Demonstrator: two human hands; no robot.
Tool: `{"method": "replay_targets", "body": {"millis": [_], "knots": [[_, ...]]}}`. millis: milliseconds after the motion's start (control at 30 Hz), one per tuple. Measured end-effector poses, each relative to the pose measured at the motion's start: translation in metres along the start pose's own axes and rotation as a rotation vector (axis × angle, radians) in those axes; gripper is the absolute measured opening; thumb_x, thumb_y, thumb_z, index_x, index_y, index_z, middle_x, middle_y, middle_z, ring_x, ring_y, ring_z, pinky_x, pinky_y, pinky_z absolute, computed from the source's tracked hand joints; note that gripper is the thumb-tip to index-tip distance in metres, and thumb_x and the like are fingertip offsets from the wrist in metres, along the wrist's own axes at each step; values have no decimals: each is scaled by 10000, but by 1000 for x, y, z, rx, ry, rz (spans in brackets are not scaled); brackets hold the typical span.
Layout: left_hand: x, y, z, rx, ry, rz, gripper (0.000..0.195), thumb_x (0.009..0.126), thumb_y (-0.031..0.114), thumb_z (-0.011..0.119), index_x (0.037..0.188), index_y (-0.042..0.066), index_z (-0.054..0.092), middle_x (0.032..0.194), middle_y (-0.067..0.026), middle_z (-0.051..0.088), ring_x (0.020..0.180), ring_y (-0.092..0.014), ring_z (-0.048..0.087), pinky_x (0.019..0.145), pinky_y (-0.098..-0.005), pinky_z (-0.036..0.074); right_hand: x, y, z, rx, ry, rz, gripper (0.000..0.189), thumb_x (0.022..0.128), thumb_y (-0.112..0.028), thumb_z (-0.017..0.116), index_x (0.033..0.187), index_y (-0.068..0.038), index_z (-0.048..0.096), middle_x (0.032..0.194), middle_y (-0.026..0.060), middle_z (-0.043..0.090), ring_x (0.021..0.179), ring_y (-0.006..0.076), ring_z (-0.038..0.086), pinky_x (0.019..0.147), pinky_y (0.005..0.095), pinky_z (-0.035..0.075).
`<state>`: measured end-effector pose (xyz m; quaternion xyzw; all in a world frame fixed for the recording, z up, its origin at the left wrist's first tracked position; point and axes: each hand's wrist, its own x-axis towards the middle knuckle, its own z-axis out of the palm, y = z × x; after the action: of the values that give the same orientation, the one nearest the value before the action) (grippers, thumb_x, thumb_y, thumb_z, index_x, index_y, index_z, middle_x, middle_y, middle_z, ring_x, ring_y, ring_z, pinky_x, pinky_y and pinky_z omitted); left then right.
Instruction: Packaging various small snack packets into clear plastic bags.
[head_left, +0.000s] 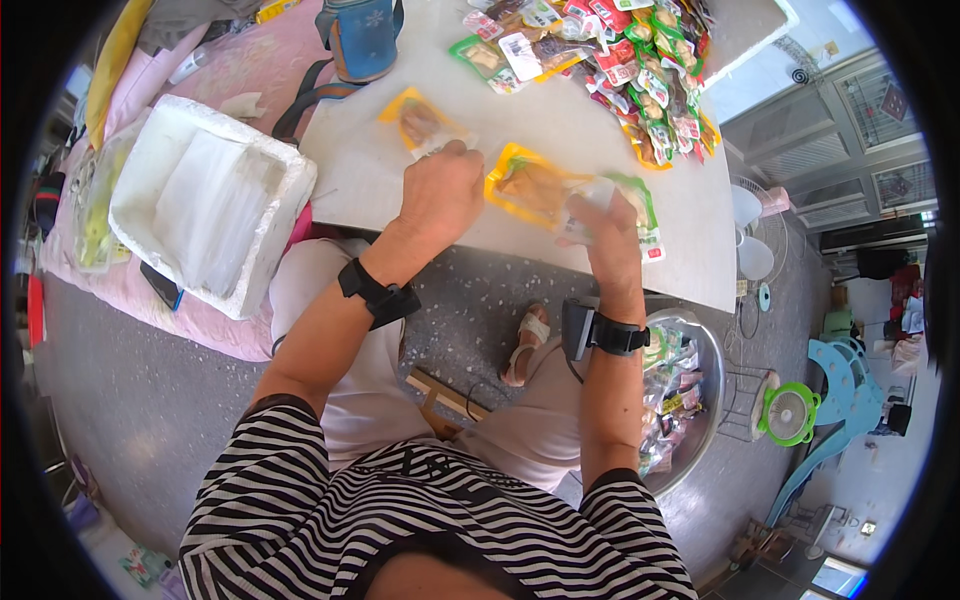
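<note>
My left hand (444, 189) is closed on the near end of a yellow-edged vacuum food packet (420, 124), just over the white tabletop (360, 172). In my right hand (611, 232) is the whitish end of another yellow-edged packet (536, 187), with brown food showing through its clear film. A green-edged packet (637, 199) lies behind and beside the right fingers; whether they touch it, I cannot tell. Farther back on the table is a heap of sealed packets (615, 64) with red, green and yellow borders.
Left of the table, a white foam box (289, 180) rests on a pink-covered surface (202, 330). A blue insulated bottle bag (364, 41) stands behind it. By my right leg is a metal basin (716, 405) of packets. Farther right is a green fan (789, 414).
</note>
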<state>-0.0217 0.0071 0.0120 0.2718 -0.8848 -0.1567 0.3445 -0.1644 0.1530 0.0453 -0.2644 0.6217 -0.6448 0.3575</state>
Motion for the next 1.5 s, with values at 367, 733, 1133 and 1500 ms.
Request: {"method": "replay_targets", "body": {"millis": [367, 733, 1133, 1500], "knots": [[0, 9, -4, 98, -52, 24, 141, 676, 12, 572, 816, 26, 575, 757, -113, 542, 607, -320, 569, 522, -392, 469, 10, 12, 11, -123, -31, -47, 199, 814, -80, 568, 998, -5, 569, 837, 49, 620, 644, 110, 589, 477, 251, 500], [-5, 18, -3, -90, 47, 109, 189, 680, 24, 559, 868, 6, 567, 782, -122, 544, 663, -320, 581, 561, -396, 473, 32, 34, 52, -187, -336, -67, 201, 826, -69, 539, 1009, -13, 600, 877, 4, 612, 760, 67, 539, 687, 229, 446], [-8, 24, -5, -159, -33, 15, 175, 680, -1, 552, 849, 21, 590, 744, -149, 560, 643, -343, 573, 558, -400, 459, 52, 64, 66, -204, -305, -121, 101, 803, -61, 538, 824, -8, 621, 680, 12, 579, 577, 55, 496, 477, 200, 395], [-2, 2, -6, -200, 22, 11, 83, 743, 32, 542, 813, -3, 570, 753, -159, 576, 673, -350, 569, 593, -428, 453, 33, 2, 40, -251, -372, 117, 210, 820, -140, 488, 895, -15, 640, 756, 41, 658, 537, 51, 467, 486, 195, 380]]}}
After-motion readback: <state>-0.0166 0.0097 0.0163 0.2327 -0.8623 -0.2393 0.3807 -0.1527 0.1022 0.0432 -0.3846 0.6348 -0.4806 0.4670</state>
